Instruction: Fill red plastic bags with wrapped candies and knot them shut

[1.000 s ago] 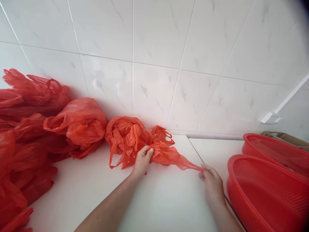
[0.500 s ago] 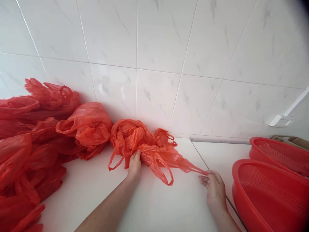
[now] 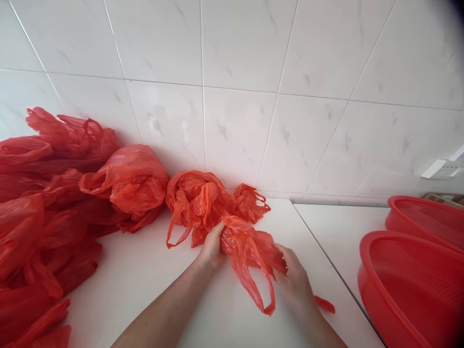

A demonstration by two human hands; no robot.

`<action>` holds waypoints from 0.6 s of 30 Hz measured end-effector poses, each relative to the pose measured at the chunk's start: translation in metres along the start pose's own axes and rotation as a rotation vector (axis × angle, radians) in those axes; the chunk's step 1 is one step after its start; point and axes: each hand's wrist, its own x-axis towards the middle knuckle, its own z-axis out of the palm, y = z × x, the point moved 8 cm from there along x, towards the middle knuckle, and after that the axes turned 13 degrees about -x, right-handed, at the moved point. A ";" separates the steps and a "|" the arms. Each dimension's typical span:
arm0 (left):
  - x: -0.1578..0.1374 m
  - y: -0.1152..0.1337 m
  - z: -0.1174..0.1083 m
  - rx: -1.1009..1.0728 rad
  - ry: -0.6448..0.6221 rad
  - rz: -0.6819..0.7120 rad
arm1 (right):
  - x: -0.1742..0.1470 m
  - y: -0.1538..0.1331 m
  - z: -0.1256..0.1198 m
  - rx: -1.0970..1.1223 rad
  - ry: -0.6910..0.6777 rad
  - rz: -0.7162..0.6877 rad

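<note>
Between my two hands is a crumpled red plastic bag (image 3: 246, 241), one loop handle hanging toward me over the white table. My left hand (image 3: 213, 245) grips its left end, the thumb on top and the other fingers hidden. On the right side my right hand (image 3: 292, 270) closes round the bag, slightly blurred. A strip of red plastic (image 3: 324, 304) shows beyond my right wrist. Just behind my left hand lies a bag stuffed with other bags (image 3: 197, 198), and a small crumpled bag (image 3: 250, 200) touches its right side.
A large heap of red plastic bags (image 3: 25, 232) covers the left side, with a rounded stuffed bag (image 3: 136, 179) beside it. Two red plastic baskets (image 3: 384, 285) stand at the right, past a seam in the white table (image 3: 145, 280). A tiled wall (image 3: 239, 135) rises behind.
My right hand has moved left, toward my left hand, bunching up the bag that was stretched out between them. My left hand has shifted slightly right. The view has turned a little.
</note>
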 end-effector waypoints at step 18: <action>-0.085 -0.011 0.086 1.320 -0.755 0.917 | 0.011 0.032 -0.019 0.889 -0.031 0.284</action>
